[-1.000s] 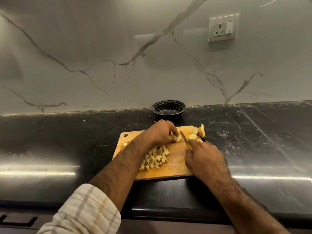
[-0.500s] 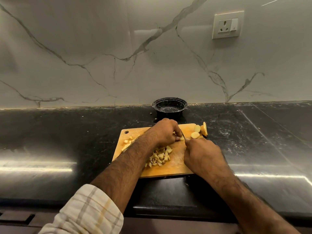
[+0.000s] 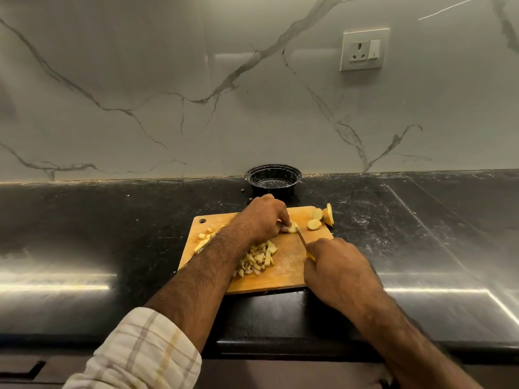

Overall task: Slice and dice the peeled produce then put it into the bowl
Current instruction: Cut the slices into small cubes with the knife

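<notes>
While the left hand (image 3: 265, 217) curls its fingertips onto a peeled slice (image 3: 292, 228) to steady it, the right hand (image 3: 334, 265) grips a knife (image 3: 302, 237) just beside; diced pieces (image 3: 259, 258) lie nearer, the bowl (image 3: 273, 179) waits beyond.

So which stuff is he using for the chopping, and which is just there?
Using: left hand, piece being cut, right hand, knife, cutting board, diced pile, waiting slices, black bowl.
Just there: wall socket, black counter.

Marble wall (image 3: 168, 80), black counter (image 3: 84, 220)
</notes>
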Motion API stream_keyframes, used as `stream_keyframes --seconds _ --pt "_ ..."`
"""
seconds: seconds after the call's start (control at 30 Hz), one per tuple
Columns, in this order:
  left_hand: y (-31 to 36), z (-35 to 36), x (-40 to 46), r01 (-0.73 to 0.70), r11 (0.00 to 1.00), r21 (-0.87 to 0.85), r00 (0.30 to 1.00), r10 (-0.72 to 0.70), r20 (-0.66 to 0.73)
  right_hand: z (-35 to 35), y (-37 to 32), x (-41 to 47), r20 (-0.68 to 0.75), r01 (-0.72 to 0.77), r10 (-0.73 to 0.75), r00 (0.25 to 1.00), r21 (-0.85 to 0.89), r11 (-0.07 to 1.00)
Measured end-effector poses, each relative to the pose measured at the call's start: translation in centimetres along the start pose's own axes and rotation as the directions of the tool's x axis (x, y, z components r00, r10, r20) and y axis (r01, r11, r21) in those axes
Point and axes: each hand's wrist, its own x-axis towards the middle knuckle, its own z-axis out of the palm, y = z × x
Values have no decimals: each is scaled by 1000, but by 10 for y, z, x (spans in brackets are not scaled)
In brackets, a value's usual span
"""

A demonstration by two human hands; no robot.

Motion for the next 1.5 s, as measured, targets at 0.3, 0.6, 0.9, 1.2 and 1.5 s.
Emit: stream_keyframes --seconds 0.3,0.6,0.9,1.2,1.5 --pt "4 -3 -5 3 997 -73 1000 -1 22 9 -14 27 -48 -17 18 999 13 1000" --pt "8 -6 -2 13 995 -103 1000 -10 28 7 -17 45 -31 -16 16 999 8 1000" --pt "11 -5 -2 59 995 -82 998 -56 36 3 -8 6 30 -17 16 999 11 1000" --pt "6 -4 -11 72 988 -135 997 -76 -25 0 -9 5 -45 -5 8 999 61 998" --pt "3 -4 -9 55 986 -155 998 -60 -26 8 -22 45 -52 -14 15 999 19 1000"
